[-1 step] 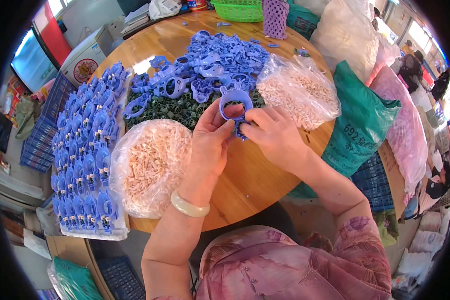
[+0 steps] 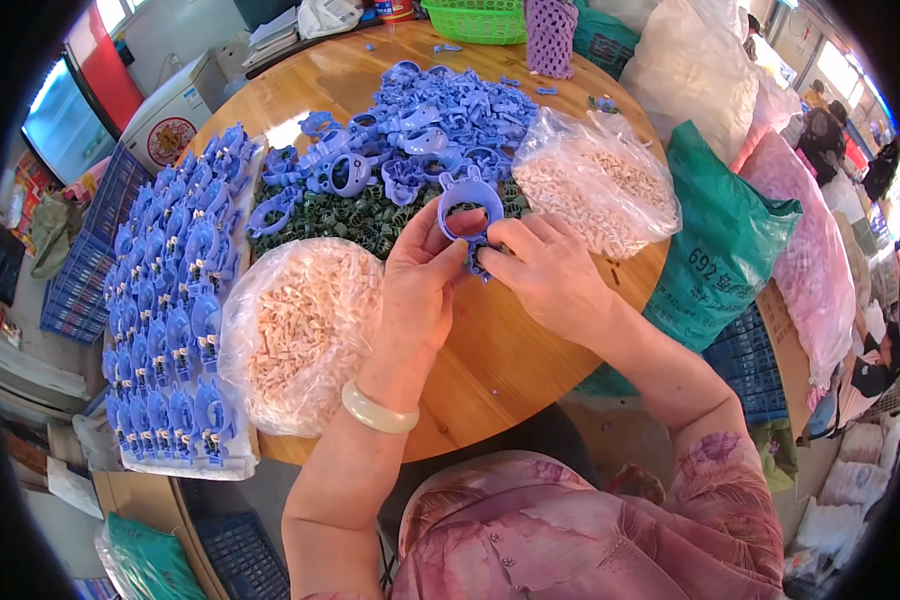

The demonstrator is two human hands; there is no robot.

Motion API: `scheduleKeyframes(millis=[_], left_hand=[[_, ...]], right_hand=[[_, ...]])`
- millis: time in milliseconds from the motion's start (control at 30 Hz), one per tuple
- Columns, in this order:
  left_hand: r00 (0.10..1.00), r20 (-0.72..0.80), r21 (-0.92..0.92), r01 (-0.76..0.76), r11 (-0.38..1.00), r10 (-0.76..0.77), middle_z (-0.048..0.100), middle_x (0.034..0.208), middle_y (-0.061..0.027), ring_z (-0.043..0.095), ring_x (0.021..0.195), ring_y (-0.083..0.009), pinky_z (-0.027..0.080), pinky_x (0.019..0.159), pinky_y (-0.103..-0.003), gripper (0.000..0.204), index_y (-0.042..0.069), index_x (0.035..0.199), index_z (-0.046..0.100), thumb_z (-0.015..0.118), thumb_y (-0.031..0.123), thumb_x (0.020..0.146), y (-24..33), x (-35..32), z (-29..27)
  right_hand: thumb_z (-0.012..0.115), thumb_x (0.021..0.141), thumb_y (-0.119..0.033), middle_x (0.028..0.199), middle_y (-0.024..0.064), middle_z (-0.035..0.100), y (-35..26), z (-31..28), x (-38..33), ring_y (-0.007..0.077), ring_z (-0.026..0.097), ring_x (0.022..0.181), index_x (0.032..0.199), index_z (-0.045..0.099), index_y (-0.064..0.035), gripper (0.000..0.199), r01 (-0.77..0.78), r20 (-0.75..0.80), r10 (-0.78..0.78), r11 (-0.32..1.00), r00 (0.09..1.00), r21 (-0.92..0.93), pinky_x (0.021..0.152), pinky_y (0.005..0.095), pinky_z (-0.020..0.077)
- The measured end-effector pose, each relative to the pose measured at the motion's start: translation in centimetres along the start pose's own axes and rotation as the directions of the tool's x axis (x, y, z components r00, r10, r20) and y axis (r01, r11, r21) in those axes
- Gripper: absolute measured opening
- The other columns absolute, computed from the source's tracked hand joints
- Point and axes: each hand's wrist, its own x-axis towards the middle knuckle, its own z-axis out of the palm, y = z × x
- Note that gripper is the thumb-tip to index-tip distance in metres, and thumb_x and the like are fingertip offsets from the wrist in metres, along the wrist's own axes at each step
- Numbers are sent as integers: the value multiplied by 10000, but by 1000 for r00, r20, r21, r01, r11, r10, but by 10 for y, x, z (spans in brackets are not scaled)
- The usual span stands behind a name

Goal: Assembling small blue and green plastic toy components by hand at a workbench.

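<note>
A blue plastic ring-shaped part (image 2: pixel 469 186) with two small ears is held up over the table. My left hand (image 2: pixel 420 290) is closed on its lower left side, thumb and fingers pinching it. From the other side, the fingertips of my right hand (image 2: pixel 555 280) press on the narrow lower end of the same part. Something small and dark shows at that lower end, mostly covered by fingers. Just beyond lie loose dark green pieces (image 2: pixel 345 222) and a heap of blue plastic parts (image 2: pixel 450 115).
Left of my arm sits a clear bag of small cream pieces (image 2: pixel 305 335); a second such bag (image 2: pixel 610 185) lies to the right. A white board (image 2: pixel 185 466) carries rows of blue assemblies (image 2: pixel 170 330). A green basket (image 2: pixel 480 25) stands at the back, a green sack (image 2: pixel 715 240) right.
My right fingertips have shifted very slightly down and left at the lower end of the blue part. The rest looks the same.
</note>
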Motion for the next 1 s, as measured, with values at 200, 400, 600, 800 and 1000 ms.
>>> scheduleKeyframes(millis=[200,400,600,800,1000], left_hand=[[999,-33,37,2,999,-1,594,1119,-95,588,995,-177,520,789,-293,480,28,1296,399,460,-88,834,3,-1,-1],[1000,25,-11,11,1000,-11,607,1094,-103,587,1005,-187,523,796,-308,450,26,1281,432,488,-47,840,3,-1,1],[994,87,-24,61,998,-59,606,1087,-114,594,990,-197,520,810,-339,425,29,1270,449,503,-11,850,5,-4,6],[986,125,-12,108,994,-105,592,1111,-110,598,986,-210,513,825,-371,398,34,1267,458,529,140,890,-6,0,-4],[951,237,-47,215,976,-198,595,1098,-109,605,978,-222,510,846,-387,425,34,1267,454,532,244,906,-7,-2,-5]], right_hand=[[626,716,-70,916,57,560,3,-2,-2,252,559,818,878,618,-79,163,-26,37,22,991,999,134,707,369,443],[699,739,-67,884,84,591,17,-2,-1,172,574,626,983,604,-53,262,-186,-190,317,845,929,501,548,285,459],[641,830,-133,811,13,581,32,-2,8,63,550,617,1112,556,-21,315,-576,364,550,280,752,768,515,203,446],[611,857,-162,782,-3,590,29,1,6,59,573,614,1130,560,-23,311,-530,405,585,51,703,847,507,196,467],[645,813,-108,813,22,611,28,-4,9,79,575,611,1090,595,-26,293,-599,345,580,328,738,730,534,234,484]])
